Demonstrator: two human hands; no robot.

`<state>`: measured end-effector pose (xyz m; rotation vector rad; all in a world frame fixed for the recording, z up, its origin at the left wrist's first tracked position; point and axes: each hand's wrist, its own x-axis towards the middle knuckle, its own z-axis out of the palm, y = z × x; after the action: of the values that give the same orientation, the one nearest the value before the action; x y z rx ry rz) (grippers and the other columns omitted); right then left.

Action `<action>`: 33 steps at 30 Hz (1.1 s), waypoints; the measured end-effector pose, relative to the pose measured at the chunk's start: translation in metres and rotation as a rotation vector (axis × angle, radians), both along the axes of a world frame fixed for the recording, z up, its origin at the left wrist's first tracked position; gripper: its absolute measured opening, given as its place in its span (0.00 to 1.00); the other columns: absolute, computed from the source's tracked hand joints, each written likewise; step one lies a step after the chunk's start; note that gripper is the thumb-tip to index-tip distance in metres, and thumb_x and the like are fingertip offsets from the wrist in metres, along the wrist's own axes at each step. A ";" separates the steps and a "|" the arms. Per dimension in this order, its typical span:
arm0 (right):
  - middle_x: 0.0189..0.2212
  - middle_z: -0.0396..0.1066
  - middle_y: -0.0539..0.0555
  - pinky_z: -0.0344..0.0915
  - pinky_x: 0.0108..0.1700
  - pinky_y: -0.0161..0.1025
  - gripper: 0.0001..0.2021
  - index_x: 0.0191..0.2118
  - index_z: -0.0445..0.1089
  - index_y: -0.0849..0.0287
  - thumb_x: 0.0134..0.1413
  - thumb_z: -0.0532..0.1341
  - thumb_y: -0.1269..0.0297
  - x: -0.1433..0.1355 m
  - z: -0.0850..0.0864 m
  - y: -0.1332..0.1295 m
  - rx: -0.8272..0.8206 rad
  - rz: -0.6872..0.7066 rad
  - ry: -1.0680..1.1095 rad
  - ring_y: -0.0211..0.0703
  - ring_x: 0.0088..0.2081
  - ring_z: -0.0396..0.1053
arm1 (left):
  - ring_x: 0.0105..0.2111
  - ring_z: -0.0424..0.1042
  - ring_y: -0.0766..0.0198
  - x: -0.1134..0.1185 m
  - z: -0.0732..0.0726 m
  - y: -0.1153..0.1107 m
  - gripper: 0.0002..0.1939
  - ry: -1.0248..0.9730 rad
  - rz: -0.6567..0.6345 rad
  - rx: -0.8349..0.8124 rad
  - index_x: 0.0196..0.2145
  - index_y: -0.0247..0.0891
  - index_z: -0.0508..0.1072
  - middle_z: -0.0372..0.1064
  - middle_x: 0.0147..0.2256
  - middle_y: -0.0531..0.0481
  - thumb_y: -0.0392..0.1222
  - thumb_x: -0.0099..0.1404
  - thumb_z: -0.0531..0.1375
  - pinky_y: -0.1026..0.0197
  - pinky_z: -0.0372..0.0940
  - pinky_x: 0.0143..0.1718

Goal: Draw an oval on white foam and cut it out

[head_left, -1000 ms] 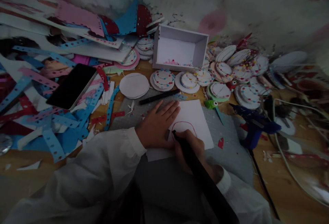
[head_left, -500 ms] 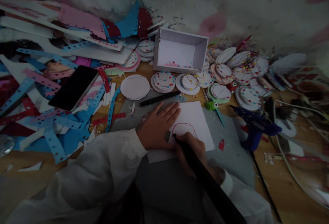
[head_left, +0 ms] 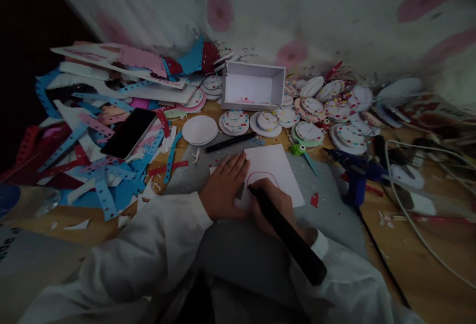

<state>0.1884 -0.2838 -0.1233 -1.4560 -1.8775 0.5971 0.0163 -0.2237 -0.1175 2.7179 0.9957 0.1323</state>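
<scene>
A sheet of white paper (head_left: 288, 170) lies on a grey cutting mat (head_left: 334, 215). My left hand (head_left: 225, 188) rests flat on its left side, fingers stretched out. In my right hand (head_left: 277, 205) is a thick black marker (head_left: 286, 237), its tip at the left end of a red curved line (head_left: 263, 173) on the paper. The lower part of that curve is hidden behind my right hand. Between the two hands shows a small grey patch; I cannot tell what it is.
A second black pen (head_left: 230, 142) lies beyond the paper, near several layered, beaded paper discs (head_left: 235, 122). Behind them stands a white box (head_left: 255, 86). Paper strips and a phone (head_left: 130, 133) are at left; a blue glue gun (head_left: 355, 175) and cables at right.
The whole view has shifted, showing more of the wall. The marker's back end has swung, and my right hand has moved slightly along the paper. My left hand stays flat on the sheet.
</scene>
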 end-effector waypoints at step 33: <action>0.26 0.69 0.48 0.63 0.28 0.34 0.07 0.37 0.61 0.55 0.49 0.55 0.71 0.004 -0.008 -0.012 0.043 0.069 0.129 0.39 0.25 0.68 | 0.67 0.37 0.47 0.003 -0.004 -0.003 0.59 0.008 0.059 0.012 0.65 0.22 0.47 0.34 0.67 0.30 0.70 0.50 0.56 0.48 0.30 0.66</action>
<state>0.1927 -0.2953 -0.1315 -1.2986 -1.8338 0.6635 0.0197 -0.2267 -0.1218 2.7026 1.0811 0.1377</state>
